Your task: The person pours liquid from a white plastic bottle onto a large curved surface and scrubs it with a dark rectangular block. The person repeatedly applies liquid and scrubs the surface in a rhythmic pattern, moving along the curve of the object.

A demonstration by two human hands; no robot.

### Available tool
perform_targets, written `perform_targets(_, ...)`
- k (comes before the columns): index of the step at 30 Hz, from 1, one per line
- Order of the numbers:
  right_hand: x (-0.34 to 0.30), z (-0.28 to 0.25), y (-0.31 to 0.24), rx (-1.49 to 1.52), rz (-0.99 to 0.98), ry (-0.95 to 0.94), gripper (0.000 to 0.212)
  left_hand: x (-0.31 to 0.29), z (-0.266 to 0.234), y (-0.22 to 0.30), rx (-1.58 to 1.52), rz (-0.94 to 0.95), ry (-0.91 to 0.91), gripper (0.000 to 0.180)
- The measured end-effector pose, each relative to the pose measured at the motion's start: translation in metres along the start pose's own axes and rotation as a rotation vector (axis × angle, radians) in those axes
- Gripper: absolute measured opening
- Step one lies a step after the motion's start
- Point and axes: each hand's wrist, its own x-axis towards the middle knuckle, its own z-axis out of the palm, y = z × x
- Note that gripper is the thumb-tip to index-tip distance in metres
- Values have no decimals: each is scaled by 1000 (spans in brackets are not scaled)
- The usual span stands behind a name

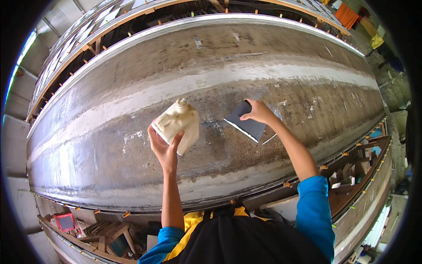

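A cream plastic jug (187,125) with a short neck is held over the long table (211,165). My left hand (165,149) grips it from below and the left side, thumb on the near face. To its right, my right hand (261,112) pinches a dark grey flat sheet (247,122) by its upper edge. That sheet has a whitish lower edge and tilts toward the jug; whether it is stiff or soft I cannot tell. A thin white line shows on the tabletop just beside the sheet's lower right corner. Under both hands the surface is brown, stained and scuffed.
Pale bands (220,79) run lengthwise along the tabletop. Small orange pegs (288,185) line its near edge. Below that edge lie wood scraps (349,174) and a red-framed piece (65,222). Another long rack (114,22) stands beyond the far edge. Orange cloth (347,17) lies far right.
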Motion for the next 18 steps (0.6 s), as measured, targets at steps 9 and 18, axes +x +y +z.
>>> perform_targets(9, 38, -68, 81, -467, 127, 386, 50, -24, -8, 7, 89, -42, 80, 64)
perform_targets(18, -78, 45, -10, -586, -433, 331, 6, -30, 9, -8, 89, -42, 104, 64)
